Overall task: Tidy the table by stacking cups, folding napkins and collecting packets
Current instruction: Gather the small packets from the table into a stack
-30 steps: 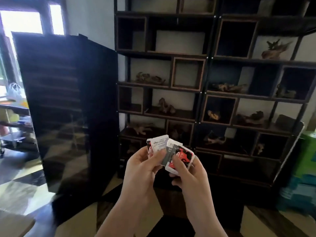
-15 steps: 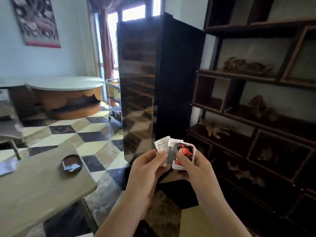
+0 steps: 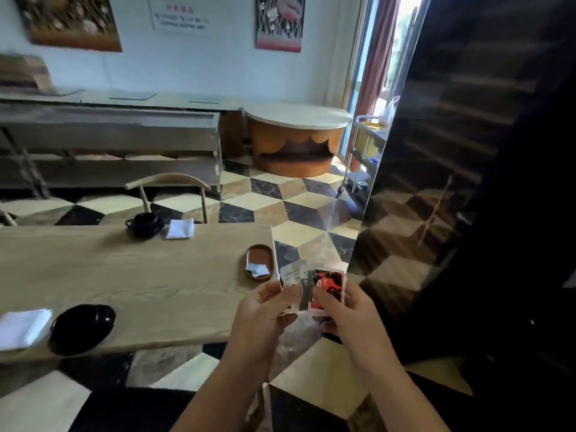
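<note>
On the counter [image 3: 124, 275] lie a white napkin [image 3: 21, 327], a black saucer [image 3: 82, 327] and a brown tray [image 3: 260, 260]. Beyond its right end, the left hand [image 3: 260, 310] and right hand [image 3: 352, 319] pinch the packets [image 3: 313, 286] together in the air

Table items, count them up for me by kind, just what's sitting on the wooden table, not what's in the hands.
On the wooden table:
Folded white napkins: 2, the near napkin and the far napkin
Black dishes: 2, the black saucer and the black cup on its saucer
Brown oval trays: 1, the brown tray
Silvery packets: 1, the silver packet in that tray
Total: 6
</note>
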